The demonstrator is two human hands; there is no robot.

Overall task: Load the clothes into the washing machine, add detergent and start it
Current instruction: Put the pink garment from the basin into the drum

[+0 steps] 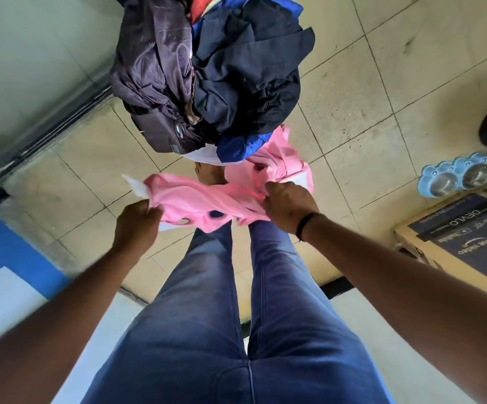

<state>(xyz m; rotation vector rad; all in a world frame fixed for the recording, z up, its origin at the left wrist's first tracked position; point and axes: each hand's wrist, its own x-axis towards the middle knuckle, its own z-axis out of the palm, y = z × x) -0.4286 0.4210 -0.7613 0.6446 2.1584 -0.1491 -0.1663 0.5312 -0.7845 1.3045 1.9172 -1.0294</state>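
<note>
I judge the task barely begun: my left hand (pixel 136 221) and right hand (pixel 287 207) both have fingers curled tight on the pink garment (pixel 204 199), held above my feet beside the dark clothes pile (pixel 207 83). No washer or detergent shows (loading, dosing and starting all remain). Beige tiled floor (pixel 367 97); pet bowls (pixel 455 177) and a cardboard box (pixel 469 237) sit at right.

Bright daylight, soft shadows, wide-angle warp, slight motion blur.

Home, laundry corner. I stand barefoot on a beige tiled floor (pixel 353 91); heap of clothes (pixel 207 77) ahead, double pet bowl (pixel 453 176) and printed cardboard box (pixel 469 237) right.
</note>
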